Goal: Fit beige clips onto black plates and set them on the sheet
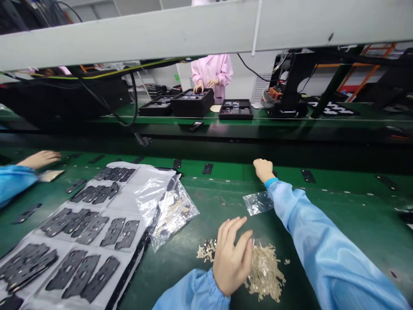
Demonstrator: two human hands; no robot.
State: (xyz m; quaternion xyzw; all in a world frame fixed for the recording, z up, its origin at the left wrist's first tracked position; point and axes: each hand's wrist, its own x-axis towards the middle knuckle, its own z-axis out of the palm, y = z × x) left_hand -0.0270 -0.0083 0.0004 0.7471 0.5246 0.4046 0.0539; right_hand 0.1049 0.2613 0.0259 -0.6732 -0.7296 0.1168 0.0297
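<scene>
My left hand (232, 254) hovers over or rests at the left edge of a pile of small beige flat parts (266, 271), palm down with the fingers apart. More small beige and dark pieces (207, 250) lie just left of it. My right hand (263, 170) reaches out to the bright green strip, its fingers curled closed and their tips hidden. A black flat part (275, 174) shows partly behind that wrist. Under my right forearm lies a small clear plastic bag (258, 203).
On the left, a white sheeted tray (129, 202) carries rows of black plates (100, 275). A clear bag of beige parts (176, 211) overlaps its edge. More black plates (208, 168) lie along the strip. A co-worker's hand (40, 159) is far left; another person in pink stands behind.
</scene>
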